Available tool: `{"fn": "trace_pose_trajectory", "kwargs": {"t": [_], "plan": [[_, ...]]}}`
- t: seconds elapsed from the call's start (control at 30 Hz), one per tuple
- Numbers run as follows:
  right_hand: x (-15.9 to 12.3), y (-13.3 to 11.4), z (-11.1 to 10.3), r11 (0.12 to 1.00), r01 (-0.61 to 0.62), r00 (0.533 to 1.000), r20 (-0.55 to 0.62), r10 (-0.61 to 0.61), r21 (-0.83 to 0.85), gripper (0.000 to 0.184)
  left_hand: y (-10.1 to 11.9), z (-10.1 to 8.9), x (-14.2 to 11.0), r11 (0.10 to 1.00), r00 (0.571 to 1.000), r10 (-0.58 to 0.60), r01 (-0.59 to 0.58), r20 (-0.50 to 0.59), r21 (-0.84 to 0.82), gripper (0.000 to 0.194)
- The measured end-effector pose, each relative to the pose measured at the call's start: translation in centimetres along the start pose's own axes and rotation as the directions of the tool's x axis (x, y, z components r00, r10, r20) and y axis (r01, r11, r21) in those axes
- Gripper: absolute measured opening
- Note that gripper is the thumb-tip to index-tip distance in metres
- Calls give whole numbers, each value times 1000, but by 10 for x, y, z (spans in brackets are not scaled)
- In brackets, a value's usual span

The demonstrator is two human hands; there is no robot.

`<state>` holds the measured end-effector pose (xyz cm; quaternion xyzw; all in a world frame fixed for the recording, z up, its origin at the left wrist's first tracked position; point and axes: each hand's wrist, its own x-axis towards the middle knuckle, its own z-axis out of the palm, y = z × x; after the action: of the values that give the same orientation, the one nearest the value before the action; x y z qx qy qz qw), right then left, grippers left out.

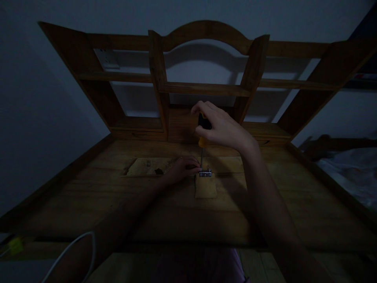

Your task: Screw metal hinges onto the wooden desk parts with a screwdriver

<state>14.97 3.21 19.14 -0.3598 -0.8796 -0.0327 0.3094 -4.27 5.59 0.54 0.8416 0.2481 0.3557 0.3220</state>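
Note:
My right hand (219, 124) is closed around the black and yellow handle of a screwdriver (202, 142), which stands nearly upright. Its shaft runs down to a small metal hinge (205, 173). That hinge lies across the joint between a long wooden strip (226, 164) and a small square wooden piece (206, 188). My left hand (185, 168) rests on the long strip, with its fingertips pressed together beside the screwdriver tip and the hinge's left end. Whatever those fingers pinch, perhaps the tip, a screw or the hinge edge, is too dark to make out.
The wooden desk (112, 212) carries a shelf unit (203, 89) along its back, against the wall. A white cable (93, 251) loops by my left forearm. Light-coloured cloth (350, 173) lies beyond the right edge, and a yellow object (15, 245) sits at the lower left.

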Motion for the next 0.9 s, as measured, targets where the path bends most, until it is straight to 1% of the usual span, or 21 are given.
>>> {"fn": "trace_pose_trajectory", "kwargs": {"t": [0.17, 0.4, 0.57, 0.67, 0.9], "plan": [[0, 2, 2, 1000, -3, 1000, -19, 3, -27, 30, -1, 0, -1, 1000, 1000, -16, 16, 0, -6, 21], [0, -2, -2, 996, -32, 999, -4, 32, -78, 33, -1, -1, 0, 1000, 1000, -6, 6, 0, -16, 23], [0, -3, -3, 997, -34, 999, 3, 34, -73, 35, -3, -2, 0, 1000, 1000, 2, -2, 28, -4, 24], [0, -1, -2, 997, -31, 1000, 1, 31, -65, 31, -2, -2, 0, 1000, 999, 4, -4, 32, 5, 23], [1, 2, -2, 999, -16, 1000, 1, 16, -46, 27, -2, -1, -1, 1000, 1000, 7, -6, 29, -30, 20]]}}
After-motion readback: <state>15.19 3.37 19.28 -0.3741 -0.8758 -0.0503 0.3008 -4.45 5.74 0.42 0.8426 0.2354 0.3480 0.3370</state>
